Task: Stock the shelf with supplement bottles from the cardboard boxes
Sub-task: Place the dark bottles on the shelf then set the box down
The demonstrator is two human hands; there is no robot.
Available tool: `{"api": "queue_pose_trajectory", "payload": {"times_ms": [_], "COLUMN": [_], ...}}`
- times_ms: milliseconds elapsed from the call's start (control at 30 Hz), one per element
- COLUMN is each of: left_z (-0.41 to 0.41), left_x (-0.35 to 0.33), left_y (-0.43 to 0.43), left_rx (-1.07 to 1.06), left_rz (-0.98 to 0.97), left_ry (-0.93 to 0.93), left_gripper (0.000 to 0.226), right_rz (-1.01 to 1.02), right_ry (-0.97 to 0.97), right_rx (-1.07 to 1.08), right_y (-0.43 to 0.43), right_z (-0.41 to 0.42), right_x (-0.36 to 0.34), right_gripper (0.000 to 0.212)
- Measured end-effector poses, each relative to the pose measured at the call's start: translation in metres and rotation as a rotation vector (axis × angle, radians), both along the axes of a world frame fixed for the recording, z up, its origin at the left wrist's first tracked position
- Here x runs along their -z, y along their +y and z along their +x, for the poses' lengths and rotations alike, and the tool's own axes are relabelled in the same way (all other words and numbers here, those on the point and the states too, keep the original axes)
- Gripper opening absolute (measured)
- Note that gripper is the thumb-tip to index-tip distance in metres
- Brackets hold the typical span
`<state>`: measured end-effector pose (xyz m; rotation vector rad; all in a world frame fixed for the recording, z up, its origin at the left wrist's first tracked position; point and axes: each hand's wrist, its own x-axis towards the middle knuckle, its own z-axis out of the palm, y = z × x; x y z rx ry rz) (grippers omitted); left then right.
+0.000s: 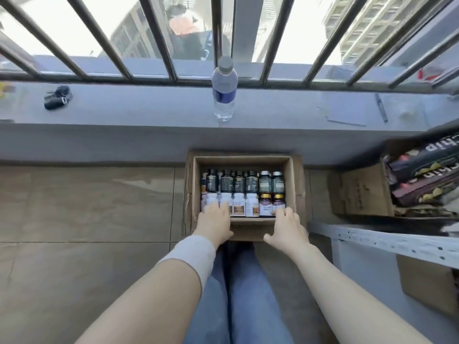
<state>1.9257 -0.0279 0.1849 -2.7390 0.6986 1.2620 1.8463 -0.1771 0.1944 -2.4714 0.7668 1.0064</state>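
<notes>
Bottle labels too blurred to read; left hand's fingertips hiding white bottles.

Both hands on bottle-filled cardboard box.

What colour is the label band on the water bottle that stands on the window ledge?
Dark blue, on the clear water bottle; the head view shows it.

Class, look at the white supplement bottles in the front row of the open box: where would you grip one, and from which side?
Grip a white bottle by its cap end from above: neighbours pack its sides tightly, so only the top is free.
</notes>
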Motion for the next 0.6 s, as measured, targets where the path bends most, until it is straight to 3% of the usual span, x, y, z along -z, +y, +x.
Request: {"api": "queue_pose_trajectory", "payload": {"times_ms": [167, 267, 433, 600], "left_z": [0.041, 0.066, 0.113, 0.126], "left_x": [0.093, 0.158, 0.219, 0.252], "left_y": [-0.043, -0.066, -0.092, -0.094], "left_rx": [-0.091, -0.157, 0.039, 0.171], "left_rz": [-0.043, -0.093, -0.096, -0.008], "left_ry": [0.007, -0.03, -0.205, -0.115], "left_gripper": [0.049, 0.048, 0.055, 0.05], "right_rz": [0.043, 0.029, -0.206, -0.363], "right_ry": [-0.002, -0.022, -0.327, -0.329], "right_rx": [0.007, 0.057, -0.079, -0.166], "right_y": [-0.026, -0.039, -0.05, -0.044], "right_z": [0.045, 0.073, 0.105, 0.106], "right_x": [0.099, 0.168, 0.231, 0.26], "right_gripper": [0.061, 0.071, 0.078, 0.082]}}
